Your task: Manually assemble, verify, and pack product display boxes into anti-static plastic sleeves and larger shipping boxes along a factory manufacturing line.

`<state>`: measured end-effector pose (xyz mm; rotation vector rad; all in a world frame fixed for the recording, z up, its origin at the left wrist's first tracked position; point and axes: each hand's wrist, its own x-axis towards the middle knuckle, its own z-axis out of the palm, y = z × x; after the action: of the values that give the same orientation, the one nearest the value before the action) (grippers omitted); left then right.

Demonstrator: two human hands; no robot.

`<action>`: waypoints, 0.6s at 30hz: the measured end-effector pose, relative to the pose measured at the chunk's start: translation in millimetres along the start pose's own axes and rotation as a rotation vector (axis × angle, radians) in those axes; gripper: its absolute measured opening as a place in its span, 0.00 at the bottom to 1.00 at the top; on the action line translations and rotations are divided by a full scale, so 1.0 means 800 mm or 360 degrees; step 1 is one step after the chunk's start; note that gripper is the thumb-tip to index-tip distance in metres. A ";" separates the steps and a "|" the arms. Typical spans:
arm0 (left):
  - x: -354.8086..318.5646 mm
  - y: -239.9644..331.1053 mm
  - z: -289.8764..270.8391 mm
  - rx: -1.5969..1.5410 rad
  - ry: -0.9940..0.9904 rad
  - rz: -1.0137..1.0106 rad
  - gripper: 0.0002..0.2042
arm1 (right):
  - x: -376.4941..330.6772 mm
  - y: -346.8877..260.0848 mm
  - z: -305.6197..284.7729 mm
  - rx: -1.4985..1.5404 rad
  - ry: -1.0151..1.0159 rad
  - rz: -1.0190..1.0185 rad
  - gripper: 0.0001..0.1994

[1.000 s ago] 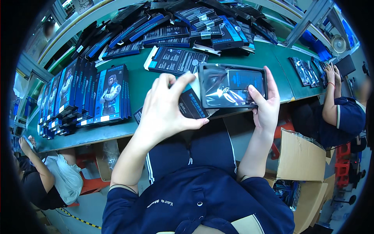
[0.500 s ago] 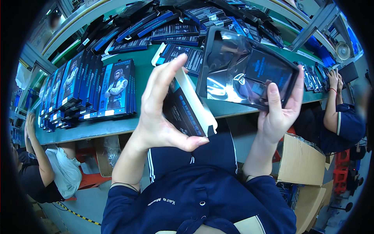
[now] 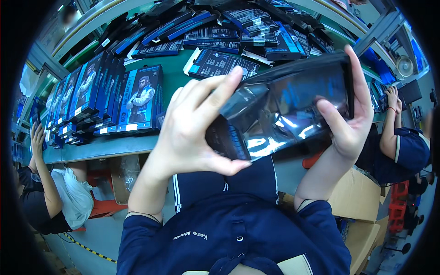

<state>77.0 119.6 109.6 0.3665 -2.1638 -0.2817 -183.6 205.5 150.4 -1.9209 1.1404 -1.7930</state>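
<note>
Tray [image 3: 295,103] right of carton [image 3: 223,139], perhaps partly inside, stacked boxes [image 3: 137,101] farther left

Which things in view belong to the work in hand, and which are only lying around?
In the work:
clear-fronted black package, in right hand
dark box, in left hand

Seemingly just lying around:
pile of boxes
stacked blue boxes
cardboard carton

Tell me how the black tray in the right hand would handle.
The black tray is probably fairly stiff: its rim looks straight. It seems light, as the right hand grips it near one end. Its clear film may be slippery, judging by the glossy glare.
</note>
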 end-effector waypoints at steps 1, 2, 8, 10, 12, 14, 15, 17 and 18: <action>0.003 0.005 0.005 0.0105 0.0015 -0.0014 0.55 | 0.008 -0.010 0.025 0.0003 0.0072 0.0107 0.39; 0.003 -0.001 0.018 0.0151 0.0158 0.0003 0.57 | 0.010 -0.020 0.039 -0.0241 -0.0006 0.0054 0.38; 0.001 0.002 0.071 -0.0695 0.0753 -0.0345 0.63 | 0.013 -0.012 0.075 -0.0409 -0.0240 -0.0467 0.09; -0.011 -0.013 0.077 -0.0358 0.0821 -0.0403 0.60 | 0.016 0.001 0.078 -0.0534 -0.0384 -0.0529 0.06; -0.028 -0.021 0.083 -0.0420 0.0949 -0.0482 0.45 | 0.012 0.028 0.102 -0.0171 -0.0475 -0.0246 0.11; -0.033 -0.025 0.082 -0.0517 0.1008 -0.0467 0.40 | 0.002 0.037 0.127 0.0736 -0.0279 0.0498 0.21; -0.031 -0.021 0.077 -0.0547 0.1025 -0.0459 0.36 | -0.001 0.031 0.139 0.1224 -0.0090 0.0854 0.23; -0.024 -0.013 0.062 -0.0561 0.1039 -0.0457 0.33 | -0.006 0.036 0.143 0.1294 -0.0150 0.0769 0.24; -0.020 -0.009 0.052 -0.0733 0.0976 -0.0533 0.31 | -0.007 0.039 0.144 0.1353 -0.0206 0.0679 0.25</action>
<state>53.2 121.1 71.4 0.4736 -1.3809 -0.7358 -86.7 154.1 103.0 -1.1626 0.5314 -1.5210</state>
